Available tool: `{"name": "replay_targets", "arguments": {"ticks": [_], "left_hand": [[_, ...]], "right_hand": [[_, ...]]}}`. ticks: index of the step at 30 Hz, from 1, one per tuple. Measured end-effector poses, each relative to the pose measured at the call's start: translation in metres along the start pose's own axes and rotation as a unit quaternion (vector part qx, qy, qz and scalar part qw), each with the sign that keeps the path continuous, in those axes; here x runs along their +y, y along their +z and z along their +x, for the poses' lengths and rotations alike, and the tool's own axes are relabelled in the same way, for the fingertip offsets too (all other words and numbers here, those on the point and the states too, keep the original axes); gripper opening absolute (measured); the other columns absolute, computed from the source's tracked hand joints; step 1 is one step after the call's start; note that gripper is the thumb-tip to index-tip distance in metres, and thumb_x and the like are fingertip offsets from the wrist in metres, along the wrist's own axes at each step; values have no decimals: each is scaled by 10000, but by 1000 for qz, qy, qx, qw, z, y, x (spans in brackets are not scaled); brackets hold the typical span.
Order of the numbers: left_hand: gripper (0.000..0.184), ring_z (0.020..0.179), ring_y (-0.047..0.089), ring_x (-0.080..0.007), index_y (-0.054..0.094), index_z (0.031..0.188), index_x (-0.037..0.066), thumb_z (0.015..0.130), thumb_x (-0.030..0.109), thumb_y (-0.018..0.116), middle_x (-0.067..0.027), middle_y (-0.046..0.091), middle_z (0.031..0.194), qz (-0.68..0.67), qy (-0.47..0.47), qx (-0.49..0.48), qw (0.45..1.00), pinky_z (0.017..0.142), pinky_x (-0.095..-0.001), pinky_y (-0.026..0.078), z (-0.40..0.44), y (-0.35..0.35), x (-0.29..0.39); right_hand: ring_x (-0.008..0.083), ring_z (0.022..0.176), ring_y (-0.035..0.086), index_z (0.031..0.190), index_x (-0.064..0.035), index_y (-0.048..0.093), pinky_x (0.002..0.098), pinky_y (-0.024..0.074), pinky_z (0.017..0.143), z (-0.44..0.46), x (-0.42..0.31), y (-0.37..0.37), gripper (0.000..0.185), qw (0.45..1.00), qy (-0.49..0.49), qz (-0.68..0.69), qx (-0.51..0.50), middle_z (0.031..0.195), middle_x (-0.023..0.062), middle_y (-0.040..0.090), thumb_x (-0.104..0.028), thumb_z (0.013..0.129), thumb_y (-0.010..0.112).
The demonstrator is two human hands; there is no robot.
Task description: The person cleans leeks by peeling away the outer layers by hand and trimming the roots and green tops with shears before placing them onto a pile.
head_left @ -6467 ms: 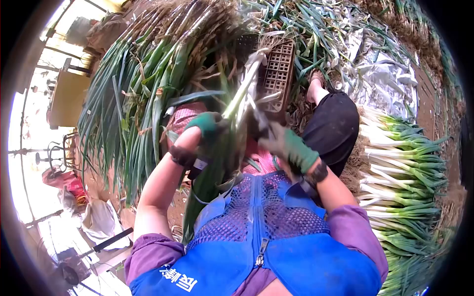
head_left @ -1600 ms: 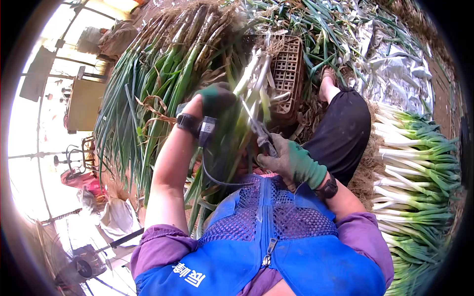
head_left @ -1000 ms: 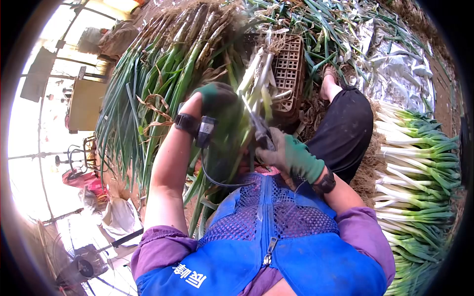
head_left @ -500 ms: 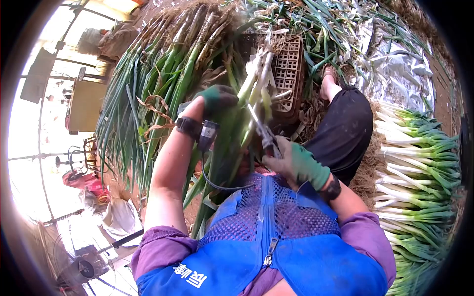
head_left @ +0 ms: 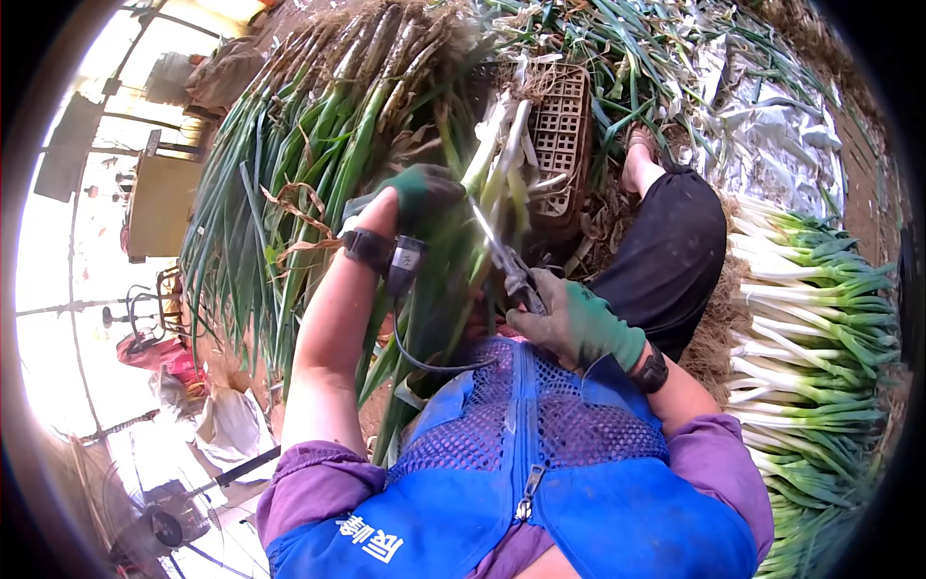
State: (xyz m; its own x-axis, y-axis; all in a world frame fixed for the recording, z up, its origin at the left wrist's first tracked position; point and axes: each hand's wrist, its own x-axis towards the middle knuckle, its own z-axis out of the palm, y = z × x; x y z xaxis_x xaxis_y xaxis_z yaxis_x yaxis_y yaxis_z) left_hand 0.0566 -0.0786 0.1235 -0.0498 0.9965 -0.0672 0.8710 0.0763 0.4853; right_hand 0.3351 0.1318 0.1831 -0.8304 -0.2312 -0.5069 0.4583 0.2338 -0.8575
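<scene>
My left hand (head_left: 424, 193), in a green and dark glove, is closed round the upper part of a leek bunch (head_left: 497, 159) in front of my chest. White stems with roots point away from me, and long green leaves hang toward my lap. My right hand (head_left: 574, 317), gloved too, grips the dark handle of an air nozzle (head_left: 511, 270). Its thin metal tip points at the stems, close to my left hand. Blurred leaves stir below the tip.
A big heap of untrimmed leeks (head_left: 318, 164) lies on the left. Behind the stems stands a brown plastic crate (head_left: 562, 135). Cleaned leeks (head_left: 801, 338) are laid in a row on the right. Loose leaves and a silvery sheet (head_left: 776, 154) lie beyond my foot; a fan (head_left: 164, 526) stands lower left.
Against the oldest frame, the stems in my left hand look more spread. Over the last second the nozzle has shifted and tilted slightly, while my left hand has hardly moved.
</scene>
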Motion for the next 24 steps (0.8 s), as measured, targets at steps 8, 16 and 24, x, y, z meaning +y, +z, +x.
{"name": "replay_targets", "arguments": {"ticks": [8, 16, 24], "left_hand": [[108, 836, 643, -239, 691, 882, 68, 776, 85, 700, -54, 671, 877, -268, -179, 40, 946, 780, -325, 528, -3, 23, -18], [209, 911, 667, -234, 709, 974, 90, 795, 197, 717, -100, 680, 910, -167, -270, 21, 948, 803, -352, 532, 8, 12, 14], [428, 960, 610, -103, 665, 1227, 37, 881, 270, 759, -21, 690, 1051, -271, -278, 60, 919, 863, -267, 487, -18, -10, -13]], "right_hand": [[178, 681, 637, 1245, -42, 558, 346, 512, 629, 26, 29, 3, 506, 994, -60, -59, 77, 802, 80, 622, -346, 859, 680], [241, 756, 695, 1102, 36, 658, 337, 557, 696, 166, 36, -53, 618, 987, 28, -37, 153, 845, 153, 704, -521, 838, 622], [213, 786, 668, 1112, -1, 624, 334, 535, 725, 110, 44, -15, 615, 995, -66, 56, 43, 859, 116, 674, -527, 800, 690]]}}
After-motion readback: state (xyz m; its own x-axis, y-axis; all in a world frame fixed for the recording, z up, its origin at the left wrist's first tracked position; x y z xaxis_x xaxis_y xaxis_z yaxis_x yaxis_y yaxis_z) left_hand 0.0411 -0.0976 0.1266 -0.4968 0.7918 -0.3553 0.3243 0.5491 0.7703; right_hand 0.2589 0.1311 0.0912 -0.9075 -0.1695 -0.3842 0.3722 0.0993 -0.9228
